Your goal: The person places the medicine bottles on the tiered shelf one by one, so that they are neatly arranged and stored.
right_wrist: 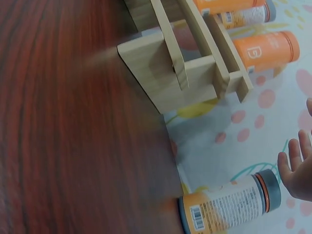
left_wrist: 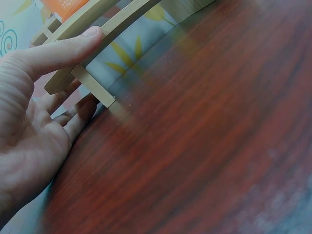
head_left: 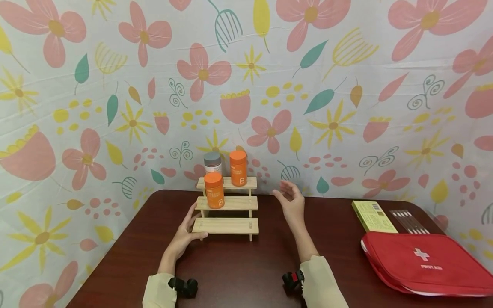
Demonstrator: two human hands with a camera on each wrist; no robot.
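Observation:
My left hand (head_left: 184,235) holds the left end of a three-tier wooden stand (head_left: 227,226); in the left wrist view the thumb (left_wrist: 68,51) lies across the bottom shelf, the other fingers behind it. On the top shelf are an orange bottle (head_left: 238,169) and, partly hidden, a grey-capped bottle (head_left: 212,160). Another orange bottle (head_left: 214,191) stands at the left of the middle shelf. To the right of the stand my right hand (head_left: 291,204) is raised, fingers apart and nothing held. Near its fingertips in the right wrist view stands a grey-capped orange and white bottle (right_wrist: 226,204), hidden in the head view.
A red first aid bag (head_left: 427,265) lies at the right of the dark wooden table (head_left: 239,273). Behind it are a yellow-green box (head_left: 373,217) and a clear pack of swabs (head_left: 409,221). A flower-print cloth (head_left: 246,85) hangs behind the table.

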